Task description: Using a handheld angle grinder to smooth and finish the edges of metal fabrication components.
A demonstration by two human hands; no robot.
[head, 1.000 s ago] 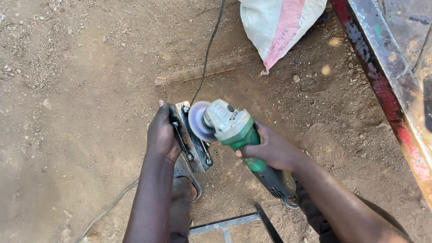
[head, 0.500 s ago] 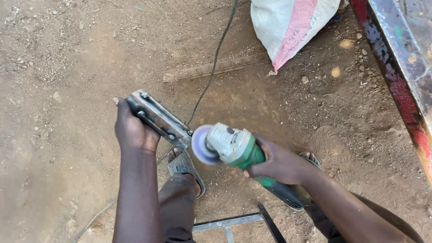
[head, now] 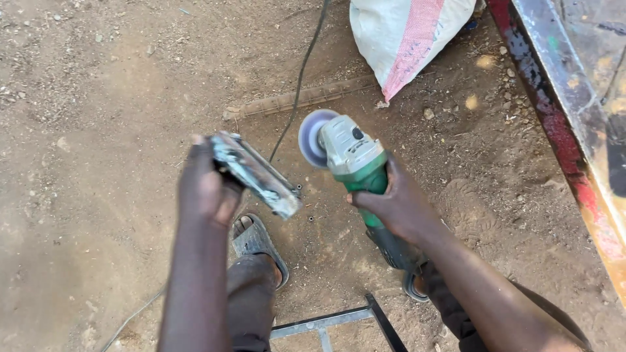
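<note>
At the bottom edge of the view, a dark metal frame (head: 339,321) lies on the dirt ground (head: 98,163), one bar running level and another slanting down to the right. Just above it, the person's left foot rests in a grey sandal (head: 257,244), toes pointing up the picture.

Above the sandal, the left hand (head: 205,189) is clenched around one end of a flat metal piece (head: 254,173), which is scuffed, pale and shiny in patches. The piece is held off the ground and tilts down toward the right, its free end ending near a few small dark bits on the soil.

To the right, the right hand (head: 398,205) grips the green body of an angle grinder (head: 355,166), fingers wrapped fully around it. The grinder's grey head points up and to the left, and its round disc (head: 312,137) faces left, close to the metal piece but apart from it. The dark rear handle runs back under the wrist.

A black cable (head: 297,91) runs from between the two hands up to the top edge. It crosses a ribbed bar (head: 306,99) half sunk in the dirt. Farther off, a white sack with a pink stripe (head: 407,39) sits at the top, and a red-edged metal beam (head: 561,111) slants down the right side.
</note>
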